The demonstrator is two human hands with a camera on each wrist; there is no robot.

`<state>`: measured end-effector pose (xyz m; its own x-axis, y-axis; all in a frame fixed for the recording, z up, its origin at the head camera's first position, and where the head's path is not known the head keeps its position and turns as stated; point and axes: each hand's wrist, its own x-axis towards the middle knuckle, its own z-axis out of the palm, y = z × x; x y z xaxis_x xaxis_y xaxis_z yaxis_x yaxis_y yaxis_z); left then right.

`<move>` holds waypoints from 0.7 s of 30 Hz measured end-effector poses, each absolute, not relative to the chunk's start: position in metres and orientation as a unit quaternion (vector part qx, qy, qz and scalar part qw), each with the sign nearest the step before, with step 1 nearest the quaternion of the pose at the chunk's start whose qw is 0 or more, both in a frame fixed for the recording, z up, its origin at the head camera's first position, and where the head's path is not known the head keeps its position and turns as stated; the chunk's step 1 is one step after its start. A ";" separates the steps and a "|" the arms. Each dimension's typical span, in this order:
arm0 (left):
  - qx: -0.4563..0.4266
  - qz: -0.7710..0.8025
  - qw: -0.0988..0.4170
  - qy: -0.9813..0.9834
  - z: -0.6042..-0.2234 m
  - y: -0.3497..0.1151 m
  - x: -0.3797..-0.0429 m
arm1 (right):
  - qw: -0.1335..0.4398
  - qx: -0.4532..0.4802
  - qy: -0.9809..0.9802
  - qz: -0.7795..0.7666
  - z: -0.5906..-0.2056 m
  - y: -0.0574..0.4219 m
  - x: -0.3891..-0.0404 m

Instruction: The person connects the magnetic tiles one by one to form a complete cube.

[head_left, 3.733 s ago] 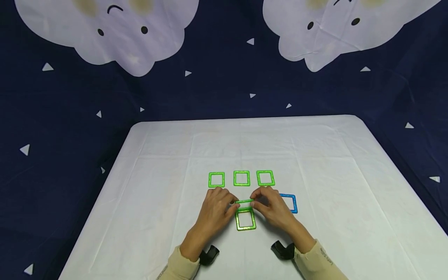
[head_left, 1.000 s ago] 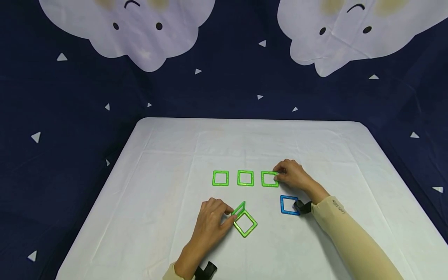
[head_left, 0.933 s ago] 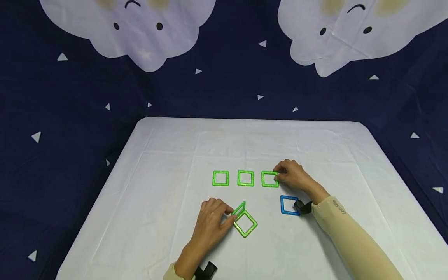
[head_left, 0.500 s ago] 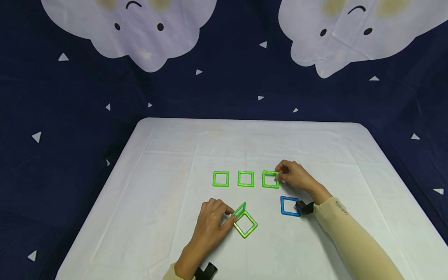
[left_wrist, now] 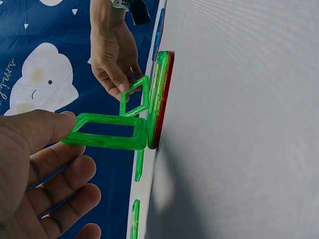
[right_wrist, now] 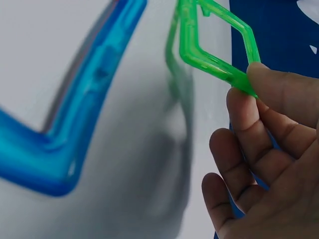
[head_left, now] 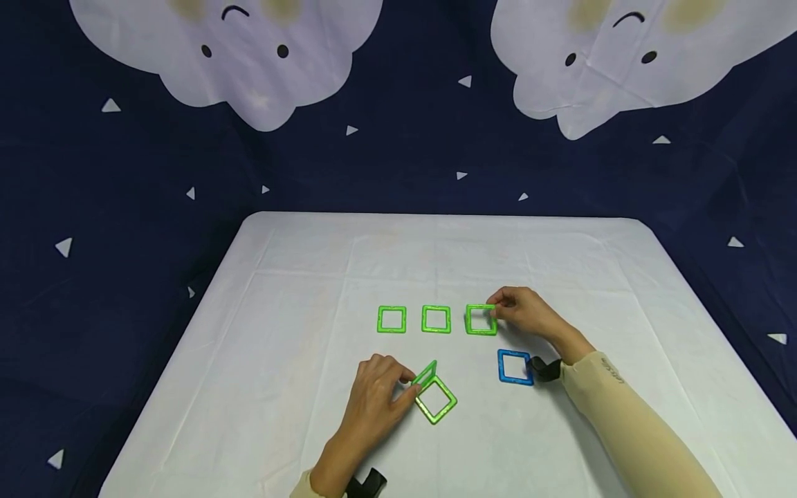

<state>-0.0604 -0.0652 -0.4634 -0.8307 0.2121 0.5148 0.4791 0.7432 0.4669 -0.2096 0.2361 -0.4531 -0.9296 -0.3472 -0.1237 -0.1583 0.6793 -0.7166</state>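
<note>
Your right hand [head_left: 528,312], nearer the blue square [head_left: 501,366], pinches a tilted green square [head_left: 482,332] beyond and left of it. Farther left, your left hand [head_left: 376,394] pinches an upright green square [left_wrist: 107,143].

On the blue cloth [left_wrist: 113,199], beside a white cloud [left_wrist: 47,74]: "smil" in white letters [left_wrist: 9,77], the end hard to read. On the right sleeve [head_left: 635,415]: dark letters [head_left: 612,370], too small to read.
</note>
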 end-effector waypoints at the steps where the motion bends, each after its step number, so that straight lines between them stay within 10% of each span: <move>1: -0.191 -0.302 0.221 -0.907 -0.464 -0.065 -0.060 | 0.127 -0.142 0.906 -0.378 -0.452 0.236 -0.209; 21: -0.211 -0.307 0.240 -0.896 -0.468 -0.067 -0.062 | 0.090 -0.137 0.903 -0.396 -0.423 0.230 -0.193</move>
<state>-0.0622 -0.0667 -0.4682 -0.7961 0.2304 0.5596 0.5254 0.7221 0.4501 -0.1926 0.2295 -0.4234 -0.9463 -0.3186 -0.0549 -0.1755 0.6488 -0.7404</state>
